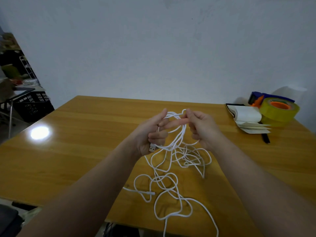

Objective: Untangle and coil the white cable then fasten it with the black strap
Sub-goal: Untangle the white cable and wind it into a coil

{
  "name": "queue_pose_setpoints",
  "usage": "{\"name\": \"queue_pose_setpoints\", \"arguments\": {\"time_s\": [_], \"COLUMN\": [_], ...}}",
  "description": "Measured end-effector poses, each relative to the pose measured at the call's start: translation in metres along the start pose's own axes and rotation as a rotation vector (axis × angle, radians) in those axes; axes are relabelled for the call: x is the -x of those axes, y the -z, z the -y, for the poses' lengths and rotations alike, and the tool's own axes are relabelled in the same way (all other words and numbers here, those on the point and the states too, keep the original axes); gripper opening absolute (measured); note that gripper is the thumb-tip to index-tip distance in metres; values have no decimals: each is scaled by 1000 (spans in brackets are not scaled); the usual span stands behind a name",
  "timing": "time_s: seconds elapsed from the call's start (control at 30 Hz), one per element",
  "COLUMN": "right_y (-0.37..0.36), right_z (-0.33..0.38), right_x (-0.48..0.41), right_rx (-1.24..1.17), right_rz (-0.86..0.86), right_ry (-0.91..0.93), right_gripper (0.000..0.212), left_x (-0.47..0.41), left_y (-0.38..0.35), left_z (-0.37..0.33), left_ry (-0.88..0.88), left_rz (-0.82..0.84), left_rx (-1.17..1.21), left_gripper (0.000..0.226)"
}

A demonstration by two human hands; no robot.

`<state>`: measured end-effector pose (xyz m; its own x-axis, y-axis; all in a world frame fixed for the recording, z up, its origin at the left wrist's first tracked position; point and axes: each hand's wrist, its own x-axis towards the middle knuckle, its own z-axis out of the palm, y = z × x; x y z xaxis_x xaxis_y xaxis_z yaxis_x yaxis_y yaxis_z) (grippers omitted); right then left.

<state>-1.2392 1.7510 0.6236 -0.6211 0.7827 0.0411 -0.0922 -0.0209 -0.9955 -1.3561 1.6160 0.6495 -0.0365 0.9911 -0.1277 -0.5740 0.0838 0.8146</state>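
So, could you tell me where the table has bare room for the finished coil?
The widest bare patch is the left half of the table, from its left edge to the left hand. A bare strip runs along the far edge. Crowded: white cable loops in the near centre, and notebook, tape roll and black strap at far right.

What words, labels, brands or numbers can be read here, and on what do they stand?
No text can be read.
Tape roll: a faint mark by its orange core, too blurred to read.
Notepad: no writing shows on the open pages.
USB plug of the cable: no marking shows.
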Motion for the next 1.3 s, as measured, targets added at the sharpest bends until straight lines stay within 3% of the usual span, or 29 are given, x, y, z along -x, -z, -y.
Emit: {"name": "queue_pose_setpoints", "arguments": {"time_s": [0.1,0.2,0.27,0.37,0.5,0.6,0.67,0.8,0.9,1.0,1.07,1.13,1.23,1.3], "right_y": [-3,-11,-18,-18,-9,-10,-16,-24,-24,-24,-24,-22,-20,-15], "right_z": [-6,-11,-11,-15,-12,4,13,25,29,30,32,34,34,34], "right_x": [1,13,23,29,35,39,41,40,32,27,26,26,22,16], "right_rx": [438,812,886,996,987,1126,1270,1316,1286,1209,1122,1048,1224,1275], "right_rz": [-25,138,276,472,464,508,559,497,419,342,267,199,80,68], "right_ry": [61,210,265,272,258,439,538,690,732,685,577,505,454,410], "right_gripper": [40,43,31,33,28,26,28,24,21,17,15,26,39,39], "left_x": [0,-7,-13,-19,-17,-16,-14,-14,-16,-13,-13,-11,-8,-6], "left_y": [-12,-19,-15,4,34,42,39,31,27,20,19,15,2,-3], "left_z": [-5,-12,-14,-23,-33,-22,-14,-4,5,11,14,17,15,16], "left_ry": [-25,-172,-262,-367,-471,-382,-321,-294,-231,-192,-152,-130,-69,-66], "left_rz": [52,-63,-188,-403,-550,-773,-825,-702,-513,-404,-339,-240,-198,-158], "left_rx": [-7,30,40,16,57,-198,-411,-644,-835,-682,-630,-699,-900,-914], "left_gripper": [43,42,41,37,27,24,19,12,26,33,54,63,80,73]}}
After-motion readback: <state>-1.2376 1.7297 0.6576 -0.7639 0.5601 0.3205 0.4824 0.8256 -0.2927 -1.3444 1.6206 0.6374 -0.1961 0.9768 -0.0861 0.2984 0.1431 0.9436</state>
